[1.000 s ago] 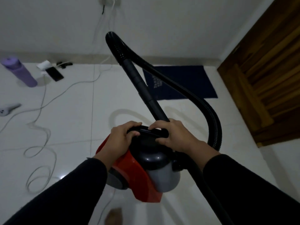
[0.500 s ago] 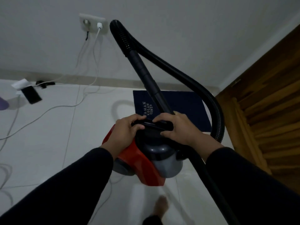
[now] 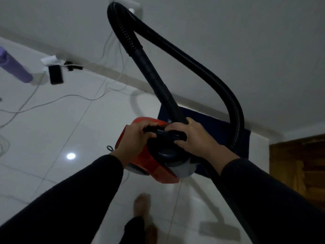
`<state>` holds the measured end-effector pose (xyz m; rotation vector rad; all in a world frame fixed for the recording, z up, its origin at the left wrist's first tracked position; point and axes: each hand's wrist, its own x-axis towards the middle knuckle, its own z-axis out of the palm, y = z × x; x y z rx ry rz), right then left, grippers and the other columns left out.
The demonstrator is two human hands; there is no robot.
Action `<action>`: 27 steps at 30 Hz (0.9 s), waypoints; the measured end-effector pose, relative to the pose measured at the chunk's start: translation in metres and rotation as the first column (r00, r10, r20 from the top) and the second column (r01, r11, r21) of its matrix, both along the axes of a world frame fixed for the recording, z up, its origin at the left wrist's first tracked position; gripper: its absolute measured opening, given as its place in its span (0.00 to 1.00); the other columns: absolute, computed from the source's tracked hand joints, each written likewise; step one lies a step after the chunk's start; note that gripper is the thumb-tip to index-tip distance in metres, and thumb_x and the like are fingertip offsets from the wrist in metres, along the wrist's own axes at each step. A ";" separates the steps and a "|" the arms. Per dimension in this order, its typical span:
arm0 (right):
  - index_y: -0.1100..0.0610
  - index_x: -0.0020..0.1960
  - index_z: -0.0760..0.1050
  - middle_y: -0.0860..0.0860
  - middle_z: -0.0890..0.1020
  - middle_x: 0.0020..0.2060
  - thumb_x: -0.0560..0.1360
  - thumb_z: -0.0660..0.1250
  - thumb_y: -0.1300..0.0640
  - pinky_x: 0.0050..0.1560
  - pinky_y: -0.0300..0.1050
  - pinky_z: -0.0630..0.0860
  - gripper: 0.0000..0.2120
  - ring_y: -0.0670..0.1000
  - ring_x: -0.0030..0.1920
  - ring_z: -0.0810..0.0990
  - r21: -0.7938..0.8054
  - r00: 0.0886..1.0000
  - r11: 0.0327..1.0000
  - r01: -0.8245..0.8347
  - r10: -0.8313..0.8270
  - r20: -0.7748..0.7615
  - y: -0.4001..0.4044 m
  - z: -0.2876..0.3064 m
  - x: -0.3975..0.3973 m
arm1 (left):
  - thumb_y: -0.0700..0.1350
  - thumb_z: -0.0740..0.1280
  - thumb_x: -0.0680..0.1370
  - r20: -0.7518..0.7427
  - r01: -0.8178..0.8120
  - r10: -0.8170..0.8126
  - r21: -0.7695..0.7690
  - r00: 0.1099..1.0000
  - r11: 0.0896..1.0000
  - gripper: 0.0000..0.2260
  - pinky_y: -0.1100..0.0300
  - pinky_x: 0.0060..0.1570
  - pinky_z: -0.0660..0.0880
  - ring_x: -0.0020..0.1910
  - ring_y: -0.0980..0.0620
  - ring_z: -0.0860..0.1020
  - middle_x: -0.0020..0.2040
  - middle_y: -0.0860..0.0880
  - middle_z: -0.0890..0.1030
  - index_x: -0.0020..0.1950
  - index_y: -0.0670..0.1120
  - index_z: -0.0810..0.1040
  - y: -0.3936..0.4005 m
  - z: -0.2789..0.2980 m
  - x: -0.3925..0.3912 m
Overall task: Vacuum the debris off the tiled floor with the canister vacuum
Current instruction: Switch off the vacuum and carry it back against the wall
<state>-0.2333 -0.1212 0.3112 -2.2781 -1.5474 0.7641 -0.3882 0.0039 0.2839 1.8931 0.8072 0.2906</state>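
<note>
We hold the red canister vacuum (image 3: 140, 161) up off the tiled floor (image 3: 52, 134), both hands wrapped around its black carry handle (image 3: 165, 133): our left hand (image 3: 135, 138) grips the near end, our right hand (image 3: 191, 138) the far end by the wand (image 3: 158, 81). The black hose (image 3: 211, 76) loops high above and curves back down on the right. A navy mat (image 3: 221, 136) lies beneath, against the wall. A bare foot (image 3: 142, 206) stands on the tiles below.

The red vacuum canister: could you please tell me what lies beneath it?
Below the red vacuum canister, held up by both hands, show white floor tiles and a dark blue mat. The canister covers the mat's near left part.
</note>
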 end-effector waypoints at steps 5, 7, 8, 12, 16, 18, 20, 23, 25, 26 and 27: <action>0.40 0.62 0.73 0.55 0.71 0.54 0.71 0.73 0.61 0.53 0.52 0.79 0.25 0.56 0.52 0.76 -0.066 0.989 0.987 -0.147 0.148 0.005 0.038 -0.032 0.061 | 0.32 0.69 0.71 -0.022 -0.111 0.110 -0.036 0.994 0.993 0.15 0.84 0.43 0.64 0.41 0.69 0.74 0.44 0.59 0.78 0.55 0.45 0.81 0.018 -0.027 0.047; 0.37 0.61 0.72 0.55 0.73 0.55 0.70 0.74 0.61 0.54 0.52 0.79 0.27 0.57 0.53 0.77 -0.075 0.980 0.978 -0.197 0.197 -0.005 0.053 -0.048 0.086 | 0.31 0.69 0.70 -0.003 -0.133 0.133 -0.024 0.991 0.991 0.17 0.85 0.44 0.63 0.41 0.74 0.75 0.42 0.65 0.76 0.55 0.46 0.81 0.024 -0.041 0.066; 0.37 0.61 0.72 0.55 0.73 0.55 0.69 0.75 0.61 0.55 0.51 0.79 0.28 0.56 0.53 0.77 -0.076 0.977 0.974 -0.215 0.215 -0.010 0.059 -0.057 0.099 | 0.31 0.69 0.70 0.005 -0.150 0.150 -0.022 0.989 0.988 0.17 0.85 0.44 0.63 0.42 0.79 0.73 0.42 0.68 0.75 0.55 0.47 0.81 0.026 -0.049 0.076; 0.40 0.61 0.76 0.55 0.74 0.55 0.67 0.76 0.62 0.57 0.43 0.76 0.27 0.54 0.55 0.76 -0.070 0.969 0.966 -0.248 0.247 -0.019 0.074 -0.096 0.145 | 0.33 0.69 0.71 0.004 -0.238 0.238 -0.018 0.971 0.971 0.16 0.85 0.45 0.62 0.42 0.81 0.72 0.44 0.67 0.76 0.55 0.47 0.81 0.026 -0.097 0.113; 0.43 0.59 0.78 0.54 0.75 0.54 0.67 0.77 0.63 0.57 0.45 0.77 0.25 0.53 0.53 0.77 -0.026 0.951 0.951 -0.308 0.307 -0.036 0.072 -0.149 0.181 | 0.34 0.71 0.70 -0.001 -0.293 0.294 0.052 0.956 0.955 0.15 0.84 0.44 0.63 0.41 0.72 0.73 0.46 0.60 0.77 0.56 0.44 0.82 0.018 -0.154 0.144; 0.43 0.58 0.78 0.54 0.74 0.53 0.67 0.76 0.62 0.55 0.45 0.78 0.24 0.54 0.52 0.77 -0.010 0.939 0.940 -0.342 0.342 -0.048 0.066 -0.179 0.196 | 0.34 0.71 0.70 -0.013 -0.293 0.295 0.081 0.955 0.953 0.15 0.85 0.44 0.63 0.42 0.70 0.73 0.46 0.60 0.77 0.56 0.44 0.82 0.011 -0.181 0.155; 0.41 0.58 0.77 0.54 0.75 0.54 0.68 0.76 0.61 0.55 0.43 0.77 0.24 0.53 0.52 0.77 0.004 0.920 0.921 -0.391 0.391 -0.040 0.060 -0.208 0.206 | 0.34 0.71 0.71 -0.018 -0.302 0.304 0.067 0.953 0.951 0.15 0.85 0.43 0.63 0.40 0.73 0.71 0.45 0.59 0.77 0.56 0.43 0.82 0.002 -0.209 0.163; 0.39 0.57 0.76 0.52 0.74 0.56 0.69 0.75 0.60 0.59 0.46 0.76 0.23 0.52 0.55 0.76 0.012 0.899 0.899 -0.437 0.437 -0.019 0.052 -0.245 0.219 | 0.35 0.72 0.70 -0.016 -0.316 0.318 0.085 0.948 0.945 0.16 0.83 0.45 0.64 0.45 0.65 0.76 0.48 0.55 0.80 0.57 0.44 0.81 -0.007 -0.250 0.171; 0.38 0.57 0.76 0.52 0.74 0.56 0.69 0.75 0.59 0.58 0.48 0.76 0.22 0.52 0.54 0.76 0.024 0.891 0.891 -0.454 0.454 0.005 0.047 -0.264 0.224 | 0.38 0.73 0.69 -0.024 -0.297 0.300 0.103 0.954 0.949 0.17 0.76 0.52 0.68 0.52 0.56 0.79 0.53 0.50 0.83 0.57 0.47 0.81 -0.010 -0.279 0.176; 0.39 0.57 0.77 0.52 0.74 0.55 0.69 0.75 0.59 0.57 0.47 0.76 0.22 0.51 0.53 0.76 0.028 0.884 0.884 -0.467 0.467 0.019 0.044 -0.272 0.225 | 0.38 0.74 0.69 -0.024 -0.304 0.307 0.099 0.951 0.948 0.17 0.70 0.55 0.71 0.54 0.53 0.79 0.54 0.48 0.83 0.57 0.48 0.82 -0.012 -0.292 0.177; 0.40 0.57 0.77 0.52 0.74 0.54 0.69 0.75 0.59 0.57 0.47 0.76 0.22 0.51 0.52 0.76 0.030 0.880 0.880 -0.475 0.474 0.037 0.042 -0.279 0.226 | 0.38 0.74 0.69 -0.013 -0.311 0.313 0.094 0.950 0.946 0.17 0.67 0.57 0.72 0.55 0.52 0.79 0.54 0.48 0.83 0.57 0.48 0.82 -0.013 -0.303 0.178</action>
